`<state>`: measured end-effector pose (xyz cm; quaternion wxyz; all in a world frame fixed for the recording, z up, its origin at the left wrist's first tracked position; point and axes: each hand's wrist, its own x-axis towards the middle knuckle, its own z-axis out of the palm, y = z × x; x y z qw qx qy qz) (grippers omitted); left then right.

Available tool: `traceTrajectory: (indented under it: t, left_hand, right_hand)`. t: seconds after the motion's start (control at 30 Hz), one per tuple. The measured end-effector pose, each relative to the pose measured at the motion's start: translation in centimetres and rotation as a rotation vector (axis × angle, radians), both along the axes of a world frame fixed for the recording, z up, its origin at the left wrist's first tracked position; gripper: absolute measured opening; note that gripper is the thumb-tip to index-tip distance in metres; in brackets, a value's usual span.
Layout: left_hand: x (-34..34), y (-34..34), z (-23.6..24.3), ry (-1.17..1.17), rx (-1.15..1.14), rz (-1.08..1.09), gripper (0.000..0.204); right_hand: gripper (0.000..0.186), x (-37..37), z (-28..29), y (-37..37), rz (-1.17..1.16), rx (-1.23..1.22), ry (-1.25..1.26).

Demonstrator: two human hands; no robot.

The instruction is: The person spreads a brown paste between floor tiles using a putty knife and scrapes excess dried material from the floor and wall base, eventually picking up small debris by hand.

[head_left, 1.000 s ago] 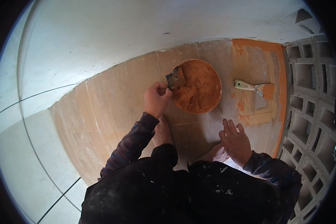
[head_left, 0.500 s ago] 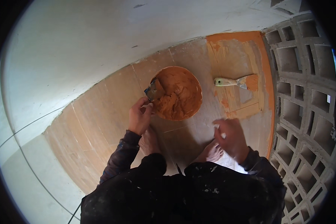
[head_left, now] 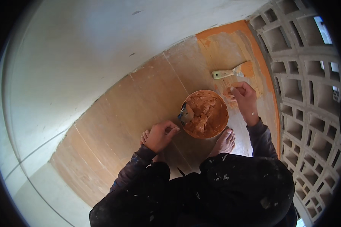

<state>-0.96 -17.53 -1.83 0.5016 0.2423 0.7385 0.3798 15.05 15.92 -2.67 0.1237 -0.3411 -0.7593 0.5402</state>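
White wall [head_left: 83,56] along upper left, small dark marks [head_left: 132,54] on it. Grey lattice block wall [head_left: 300,56] at right, daylight [head_left: 323,30] through few openings. Thin dark lines [head_left: 21,163] crossing at far left; pale surface [head_left: 60,185] beside wood-toned floor [head_left: 110,121].

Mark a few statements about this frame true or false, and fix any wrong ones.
1. A scraper rests in the bucket of paste. True.
2. The paste is white. False: it is orange.
3. A second scraper, pale-handled, lies on the floor near the right hand. True.
4. The left hand is to the right of the bucket. False: it is to the left.
5. The feet are bare. True.
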Motion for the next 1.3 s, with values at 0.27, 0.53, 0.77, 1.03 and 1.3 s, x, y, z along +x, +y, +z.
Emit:
traceTrajectory:
  t: [0.27,0.53,0.77,1.03,1.3]
  left_hand:
    - [-7.2,2.5,-1.2,0.419,0.291,-0.090,0.014]
    - [-7.1,3.2,-0.3,0.214,0.292,-0.111,0.019]
    - [-10.0,0.9,-1.1,0.239,0.373,-0.227,0.020]
    - [-14.9,2.6,-5.5,0.412,0.490,0.013,0.025]
    - [-17.5,1.8,-5.8,0.784,0.485,0.013,0.027]
  right_hand:
    - [0.052,-6.1,-0.4,-0.3,-0.568,-0.886,-0.220]
    - [0.061,-6.1,-2.4,0.4,-0.632,-0.703,-0.320]
    - [0.041,-4.2,4.1,-3.6,-0.679,-0.769,0.029]
    - [0.035,-2.6,21.0,-6.0,-0.460,-0.668,-0.392]
    - [0.030,-17.8,4.2,-15.7,-0.741,-0.720,0.240]
